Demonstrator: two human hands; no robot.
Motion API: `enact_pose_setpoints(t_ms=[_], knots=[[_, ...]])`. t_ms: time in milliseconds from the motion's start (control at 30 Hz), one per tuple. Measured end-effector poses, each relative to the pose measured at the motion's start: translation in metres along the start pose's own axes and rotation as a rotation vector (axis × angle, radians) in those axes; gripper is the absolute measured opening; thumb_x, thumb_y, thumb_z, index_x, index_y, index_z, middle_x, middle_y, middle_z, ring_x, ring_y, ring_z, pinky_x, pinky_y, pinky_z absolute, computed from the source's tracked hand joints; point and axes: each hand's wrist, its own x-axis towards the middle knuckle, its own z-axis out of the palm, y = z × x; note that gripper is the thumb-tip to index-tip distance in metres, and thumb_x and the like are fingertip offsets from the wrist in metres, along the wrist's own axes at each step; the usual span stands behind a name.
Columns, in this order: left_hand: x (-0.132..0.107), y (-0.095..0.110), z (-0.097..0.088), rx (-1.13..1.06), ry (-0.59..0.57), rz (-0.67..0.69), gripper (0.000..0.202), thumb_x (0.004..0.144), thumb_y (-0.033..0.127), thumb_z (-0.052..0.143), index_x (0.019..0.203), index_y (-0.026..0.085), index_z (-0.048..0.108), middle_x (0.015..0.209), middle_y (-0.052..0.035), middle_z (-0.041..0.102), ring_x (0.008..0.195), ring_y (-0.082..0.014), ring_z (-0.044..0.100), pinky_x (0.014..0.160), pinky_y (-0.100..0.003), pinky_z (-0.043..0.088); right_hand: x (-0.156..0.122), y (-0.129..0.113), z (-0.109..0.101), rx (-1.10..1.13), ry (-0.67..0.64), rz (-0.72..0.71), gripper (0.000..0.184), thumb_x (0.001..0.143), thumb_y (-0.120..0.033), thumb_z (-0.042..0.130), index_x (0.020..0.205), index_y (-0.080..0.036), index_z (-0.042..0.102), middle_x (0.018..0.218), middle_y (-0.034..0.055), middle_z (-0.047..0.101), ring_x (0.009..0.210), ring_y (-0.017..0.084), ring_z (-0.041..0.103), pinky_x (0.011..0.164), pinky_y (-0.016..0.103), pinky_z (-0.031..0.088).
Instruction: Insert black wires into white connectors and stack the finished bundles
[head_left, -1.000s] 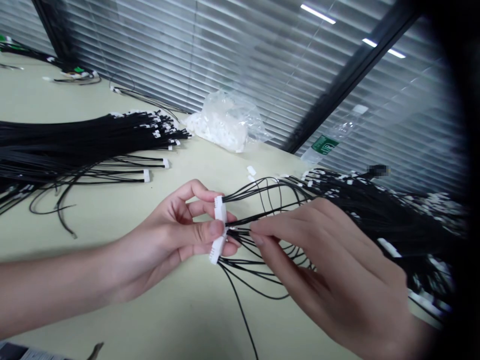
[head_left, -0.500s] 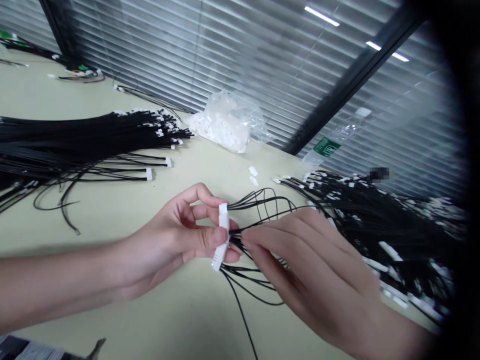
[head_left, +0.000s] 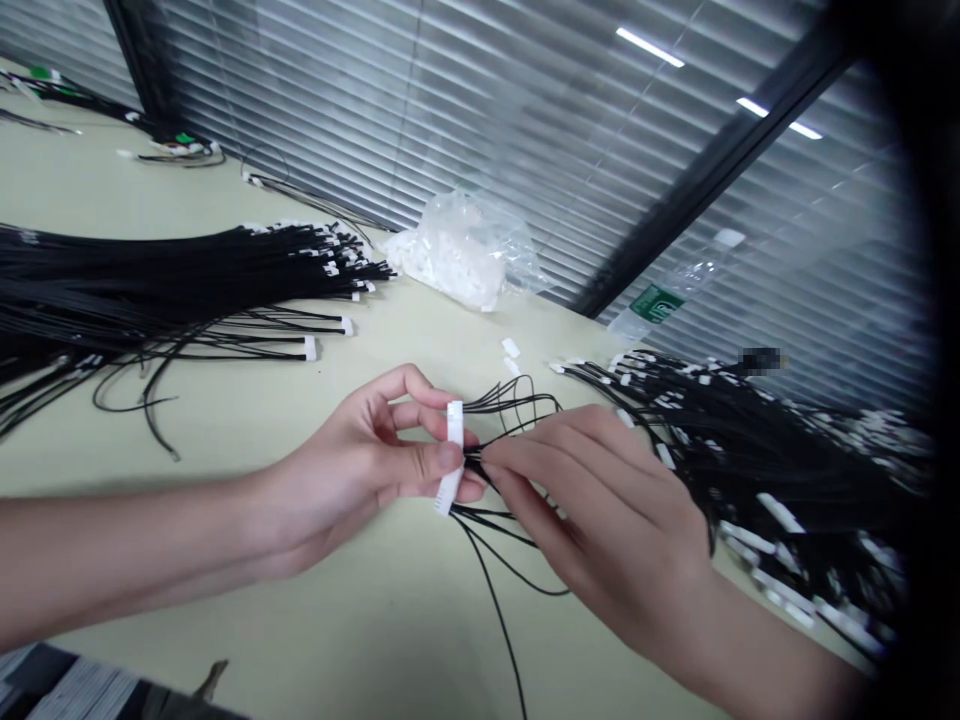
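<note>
My left hand pinches the white connector, thumb across its face and fingers curled behind, so it stands almost upright just above the table. My right hand is closed to a fine pinch right beside the connector's wire side, thumb and forefinger nipped on one black wire at the housing's middle.

As far as I can judge, the job is well along but not finished. Several wires already run out of the connector's upper part and loop away to the right, and more leave its lower part, one hanging down from it toward me. The wire in my fingers sits at the mouth of a middle slot; whether it is fully seated I cannot tell, since my fingertips hide the spot. The connector's lower end looks to have bare slots, though the view is too small to be sure.

Right of the connector lies a big heap of black leads with white ends. Left of it and farther back, a long bundle of similar leads stretches across the table. Behind the connector, against the blinds, is a clear bag of white housings, with two loose ones between bag and connector. A plastic bottle lies beyond the heap.
</note>
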Motion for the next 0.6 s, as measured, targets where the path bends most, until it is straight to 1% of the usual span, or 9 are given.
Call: enact_pose_setpoints(t_ms=[67, 233, 300, 400, 467, 533, 567, 600], knots=[[-0.001, 0.0, -0.001, 0.001, -0.005, -0.005, 0.018, 0.074, 0.007, 0.062, 0.076, 0.02, 0.049, 0.07, 0.0049, 0.061, 0.066, -0.0143, 0.067, 0.064, -0.023, 0.049, -0.001, 0.0, 0.003, 0.021, 0.02, -0.001, 0.011, 0.079, -0.004, 0.055, 0.086, -0.012, 0.056, 0.077, 0.004, 0.059, 0.073, 0.014, 0.049, 0.069, 0.03, 0.041], [0.0, -0.001, -0.001, 0.01, 0.006, -0.032, 0.018, 0.074, 0.006, 0.062, 0.075, 0.019, 0.049, 0.07, 0.0042, 0.06, 0.066, -0.0132, 0.066, 0.064, -0.022, 0.049, -0.003, 0.003, 0.007, 0.024, -0.005, -0.054, 0.015, 0.079, -0.005, 0.056, 0.093, -0.009, 0.055, 0.079, 0.0057, 0.06, 0.075, 0.015, 0.049, 0.069, 0.031, 0.043], [0.002, -0.002, -0.002, 0.009, 0.013, -0.048, 0.018, 0.074, 0.005, 0.061, 0.077, 0.019, 0.051, 0.068, 0.0049, 0.059, 0.064, -0.0117, 0.065, 0.067, -0.023, 0.049, -0.004, 0.004, 0.008, 0.012, -0.02, -0.081, 0.017, 0.079, -0.005, 0.056, 0.096, -0.008, 0.055, 0.08, 0.0063, 0.06, 0.076, 0.015, 0.049, 0.07, 0.032, 0.043], [0.005, -0.002, -0.003, 0.023, 0.034, -0.06, 0.019, 0.073, 0.005, 0.061, 0.081, 0.019, 0.053, 0.07, 0.0043, 0.059, 0.065, -0.0108, 0.064, 0.072, -0.026, 0.049, -0.003, 0.006, 0.005, -0.065, -0.042, -0.088, 0.015, 0.079, -0.007, 0.056, 0.094, -0.01, 0.056, 0.081, 0.005, 0.061, 0.079, 0.016, 0.051, 0.072, 0.033, 0.044], [0.007, -0.001, -0.004, 0.043, 0.063, -0.029, 0.018, 0.074, 0.005, 0.061, 0.083, 0.019, 0.053, 0.074, 0.0029, 0.059, 0.067, -0.0114, 0.064, 0.07, -0.024, 0.049, -0.002, 0.004, -0.001, -0.147, -0.025, -0.074, 0.017, 0.078, -0.008, 0.057, 0.095, -0.012, 0.056, 0.089, 0.0054, 0.061, 0.086, 0.019, 0.051, 0.075, 0.035, 0.043], [0.009, 0.002, -0.006, 0.052, 0.124, 0.022, 0.018, 0.074, 0.006, 0.061, 0.084, 0.019, 0.054, 0.076, 0.0017, 0.06, 0.07, -0.0119, 0.064, 0.068, -0.021, 0.049, -0.001, 0.0, -0.008, -0.191, -0.013, -0.044, 0.024, 0.077, -0.007, 0.057, 0.1, -0.013, 0.056, 0.093, 0.0062, 0.06, 0.088, 0.02, 0.051, 0.077, 0.036, 0.043], [0.01, 0.005, -0.008, 0.044, 0.162, 0.041, 0.018, 0.074, 0.006, 0.061, 0.085, 0.019, 0.054, 0.076, 0.0014, 0.06, 0.071, -0.0122, 0.064, 0.067, -0.02, 0.049, -0.001, -0.003, -0.011, -0.181, -0.041, -0.026, 0.03, 0.076, -0.006, 0.054, 0.105, -0.014, 0.055, 0.092, 0.0065, 0.059, 0.085, 0.019, 0.051, 0.075, 0.036, 0.043], [0.011, 0.007, -0.009, 0.03, 0.198, 0.052, 0.018, 0.075, 0.005, 0.06, 0.085, 0.019, 0.054, 0.076, 0.0012, 0.059, 0.073, -0.0127, 0.064, 0.067, -0.019, 0.049, -0.001, -0.005, -0.013, -0.15, -0.11, -0.016, 0.036, 0.076, -0.005, 0.051, 0.11, -0.014, 0.053, 0.089, 0.0063, 0.059, 0.082, 0.018, 0.051, 0.073, 0.034, 0.044]])
